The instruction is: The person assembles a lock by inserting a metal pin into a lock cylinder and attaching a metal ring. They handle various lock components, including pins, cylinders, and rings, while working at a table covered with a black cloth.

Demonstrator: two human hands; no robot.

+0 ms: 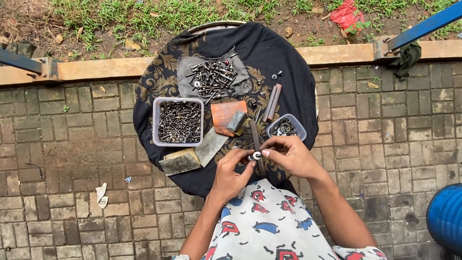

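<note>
Here, hands [260, 161] around round metal washer [255, 156]

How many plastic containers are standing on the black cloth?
2. The larger square container, full of screws, stands left of centre; the smaller container stands right, just above the right hand. None seems hidden.

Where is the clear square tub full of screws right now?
In the head view, the square tub sits on the left side of the dark cloth, just below-left of the loose screw pile and up-left of the left hand.
</note>
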